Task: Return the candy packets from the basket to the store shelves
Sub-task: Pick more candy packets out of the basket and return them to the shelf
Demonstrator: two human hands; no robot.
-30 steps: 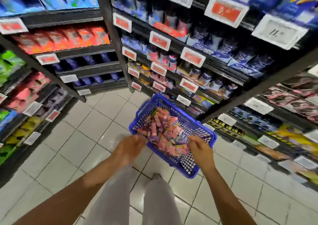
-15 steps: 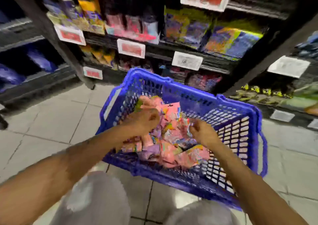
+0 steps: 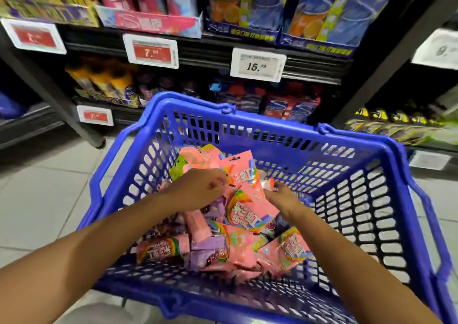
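Note:
A blue plastic basket (image 3: 366,199) sits on the floor close in front of me, holding several pink, purple and green candy packets (image 3: 218,247). Both my hands are inside it. My left hand (image 3: 198,190) has its fingers curled on the upper edge of a pink rainbow-striped packet (image 3: 245,207) that stands tilted in the pile. My right hand (image 3: 282,195) pinches the same packet's right side; its fingertips are hidden behind the packet.
Dark store shelves (image 3: 210,48) rise right behind the basket, stocked with boxed and bagged sweets and hung with price tags (image 3: 257,64). A black upright post (image 3: 62,100) stands at left. Grey floor tiles (image 3: 44,195) lie to the left of the basket.
The view has dropped much closer to the basket and the lower shelves. Both hands went from the basket's near rim into the pile and have taken hold of a pink packet.

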